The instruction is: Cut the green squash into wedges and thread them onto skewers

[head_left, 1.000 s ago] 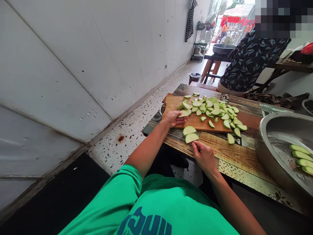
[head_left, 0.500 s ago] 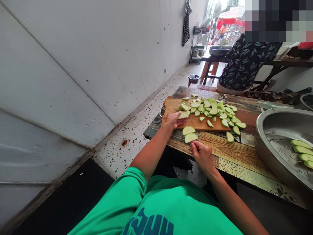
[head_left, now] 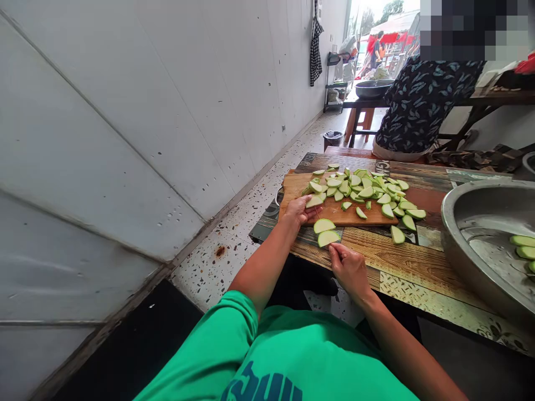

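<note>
Our left hand (head_left: 299, 210) still holds one slice (head_left: 314, 201), our right hand (head_left: 348, 267) a pair (head_left: 327, 235) (apparently skewered); we log no advance.

A scuffed white panelled wall (head_left: 167, 83) runs along the left, above a pale floor (head_left: 240, 236) speckled with dark chips and marked by a brown stain (head_left: 220, 252). A black-and-white checked cloth (head_left: 316, 53) hangs near a dark tiered rack (head_left: 336, 86). Farther back are a round bin (head_left: 333, 141) with a dark liner, a wide dark round basin (head_left: 373, 88), and a person in a black leaf-print shirt (head_left: 422, 103).
</note>
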